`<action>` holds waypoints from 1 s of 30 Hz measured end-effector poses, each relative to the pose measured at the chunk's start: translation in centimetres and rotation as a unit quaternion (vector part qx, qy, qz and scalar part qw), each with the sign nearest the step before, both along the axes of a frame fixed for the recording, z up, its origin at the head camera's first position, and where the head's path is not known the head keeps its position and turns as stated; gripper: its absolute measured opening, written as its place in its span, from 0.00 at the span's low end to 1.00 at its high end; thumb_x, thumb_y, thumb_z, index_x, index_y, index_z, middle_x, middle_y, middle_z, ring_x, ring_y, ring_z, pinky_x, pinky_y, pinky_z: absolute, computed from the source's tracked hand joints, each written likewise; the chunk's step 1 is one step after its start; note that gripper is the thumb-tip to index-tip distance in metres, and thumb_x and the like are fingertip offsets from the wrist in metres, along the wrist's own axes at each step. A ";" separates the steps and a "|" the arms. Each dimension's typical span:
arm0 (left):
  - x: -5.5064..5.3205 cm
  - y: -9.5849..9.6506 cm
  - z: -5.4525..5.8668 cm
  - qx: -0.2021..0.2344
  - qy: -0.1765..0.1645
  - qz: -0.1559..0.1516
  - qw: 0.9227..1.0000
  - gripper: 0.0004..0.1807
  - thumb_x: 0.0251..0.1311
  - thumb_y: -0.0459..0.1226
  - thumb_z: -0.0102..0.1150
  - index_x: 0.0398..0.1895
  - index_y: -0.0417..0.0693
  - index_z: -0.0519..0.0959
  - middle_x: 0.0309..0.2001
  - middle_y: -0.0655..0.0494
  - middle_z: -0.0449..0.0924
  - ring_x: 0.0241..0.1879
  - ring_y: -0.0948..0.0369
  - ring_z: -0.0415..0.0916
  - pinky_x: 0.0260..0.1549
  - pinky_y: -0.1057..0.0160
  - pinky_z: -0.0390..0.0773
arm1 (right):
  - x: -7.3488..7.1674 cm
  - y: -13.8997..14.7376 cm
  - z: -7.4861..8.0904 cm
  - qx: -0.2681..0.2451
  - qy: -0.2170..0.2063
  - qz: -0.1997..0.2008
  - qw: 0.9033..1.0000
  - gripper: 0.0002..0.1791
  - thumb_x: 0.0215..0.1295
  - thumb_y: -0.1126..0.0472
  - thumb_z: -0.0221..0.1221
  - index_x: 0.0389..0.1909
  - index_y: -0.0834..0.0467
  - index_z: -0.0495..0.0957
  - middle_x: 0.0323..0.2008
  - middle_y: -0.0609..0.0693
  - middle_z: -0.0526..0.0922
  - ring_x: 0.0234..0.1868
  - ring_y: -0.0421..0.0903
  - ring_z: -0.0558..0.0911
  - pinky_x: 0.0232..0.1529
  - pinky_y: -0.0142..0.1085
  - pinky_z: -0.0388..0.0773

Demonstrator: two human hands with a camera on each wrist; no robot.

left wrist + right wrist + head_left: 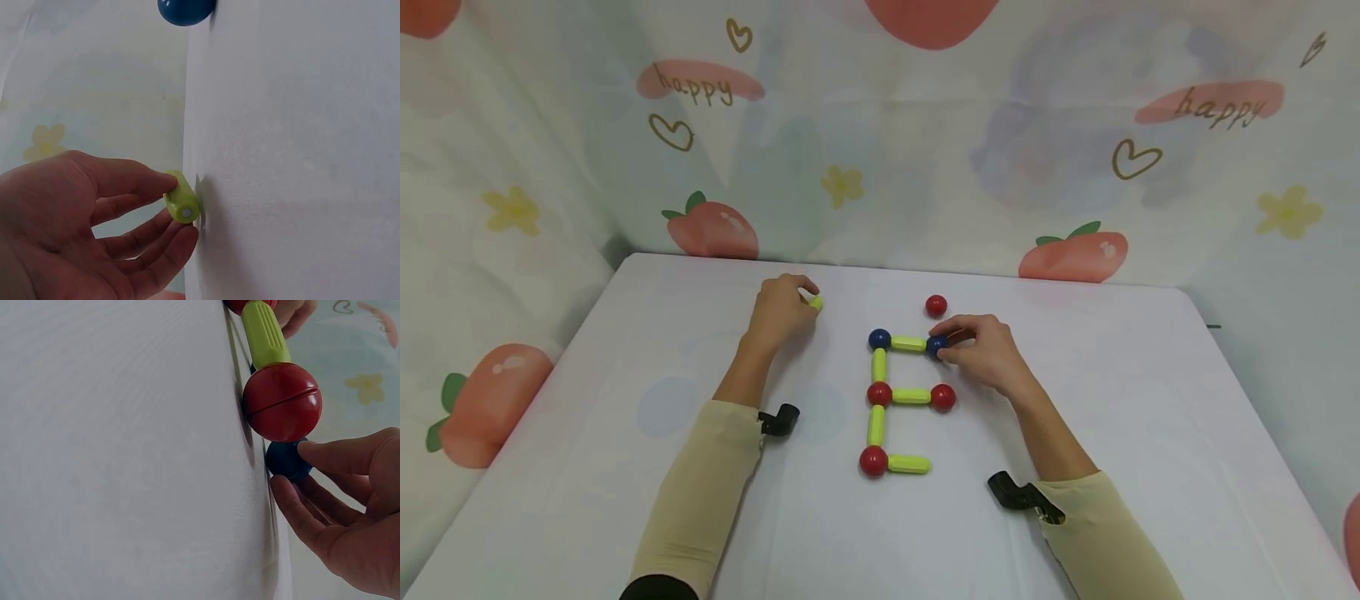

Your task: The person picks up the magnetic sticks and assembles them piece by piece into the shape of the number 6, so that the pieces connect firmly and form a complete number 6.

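A flat figure of yellow-green magnetic rods and balls lies mid-table. Its top rod (909, 343) runs from one blue ball (879, 339) to another blue ball (936, 347), which my right hand (987, 353) pinches between thumb and fingers. Below, a rod (912, 397) joins two red balls; the right-hand red ball (282, 402) hides part of the held blue ball (289, 461) in the right wrist view. Away to the left, my left hand (782, 311) pinches a loose yellow-green rod (181, 198) close to the tabletop, a silvery spot showing on its end.
Behind the figure sits a single red ball (936, 306). At the near end, a red ball (873, 461) bears a rod (909, 464) pointing right with a free end. The white table (625, 500) backs onto a printed cloth (925, 167).
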State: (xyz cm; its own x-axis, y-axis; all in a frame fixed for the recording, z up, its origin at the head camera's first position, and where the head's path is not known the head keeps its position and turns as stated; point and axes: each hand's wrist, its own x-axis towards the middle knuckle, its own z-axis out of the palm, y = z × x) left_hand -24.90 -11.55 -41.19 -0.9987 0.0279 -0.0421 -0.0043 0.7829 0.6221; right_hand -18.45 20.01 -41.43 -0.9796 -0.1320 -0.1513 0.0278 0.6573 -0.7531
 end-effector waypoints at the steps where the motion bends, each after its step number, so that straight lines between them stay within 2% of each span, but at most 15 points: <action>1: 0.2 0.1 0.0 0.003 -0.005 -0.003 1.000 0.18 0.62 0.33 0.61 0.55 0.45 0.85 0.43 0.43 0.87 0.44 0.48 0.82 0.41 0.55 0.80 | 0.1 0.0 -0.1 0.002 -0.002 -0.001 1.000 0.17 0.68 0.63 0.66 0.56 0.53 0.85 0.52 0.59 0.86 0.57 0.56 0.80 0.53 0.46 0.79; 5: 1.3 0.6 0.4 0.028 -0.030 -0.014 0.999 0.17 0.62 0.34 0.63 0.54 0.47 0.85 0.42 0.45 0.87 0.40 0.51 0.82 0.35 0.59 0.80 | 0.4 0.1 -0.2 0.005 -0.001 0.000 1.000 0.17 0.68 0.64 0.66 0.57 0.54 0.85 0.51 0.58 0.86 0.56 0.56 0.80 0.53 0.47 0.79; 12: 2.9 2.1 0.9 0.069 -0.043 -0.042 0.996 0.14 0.60 0.37 0.67 0.50 0.49 0.86 0.39 0.49 0.85 0.32 0.55 0.82 0.30 0.62 0.81 | 0.1 0.2 0.0 0.002 0.006 0.004 1.000 0.17 0.68 0.64 0.66 0.56 0.54 0.85 0.51 0.59 0.86 0.56 0.56 0.80 0.54 0.47 0.78; 21: 6.4 5.0 2.4 0.117 -0.075 -0.076 0.987 0.16 0.60 0.36 0.71 0.51 0.47 0.84 0.38 0.50 0.84 0.26 0.59 0.85 0.30 0.64 0.85 | -0.2 0.0 0.0 -0.005 0.003 0.003 1.000 0.17 0.68 0.65 0.66 0.57 0.54 0.86 0.51 0.59 0.86 0.57 0.57 0.80 0.56 0.49 0.77; 26: 8.0 6.3 2.9 0.156 -0.089 -0.083 0.980 0.14 0.60 0.36 0.72 0.49 0.48 0.85 0.37 0.51 0.84 0.26 0.59 0.85 0.30 0.64 0.84 | -0.1 0.0 0.0 -0.005 0.006 0.008 1.000 0.17 0.68 0.65 0.66 0.57 0.55 0.86 0.51 0.60 0.86 0.57 0.57 0.80 0.57 0.50 0.77; 30: 9.1 7.1 3.0 0.191 -0.113 -0.099 0.970 0.14 0.58 0.35 0.72 0.47 0.48 0.85 0.37 0.51 0.84 0.27 0.57 0.87 0.30 0.62 0.85 | -0.2 0.1 0.0 -0.005 0.004 0.007 1.000 0.16 0.68 0.64 0.66 0.56 0.55 0.86 0.51 0.60 0.87 0.57 0.57 0.80 0.58 0.51 0.76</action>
State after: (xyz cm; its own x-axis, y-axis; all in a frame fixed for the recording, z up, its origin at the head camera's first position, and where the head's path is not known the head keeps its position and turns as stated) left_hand -15.84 -4.43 -38.23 -0.9388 0.2742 -0.2088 -0.0485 0.4947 0.8677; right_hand -18.63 20.07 -41.39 -0.9790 -0.1473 -0.1412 0.0120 0.6493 -0.7605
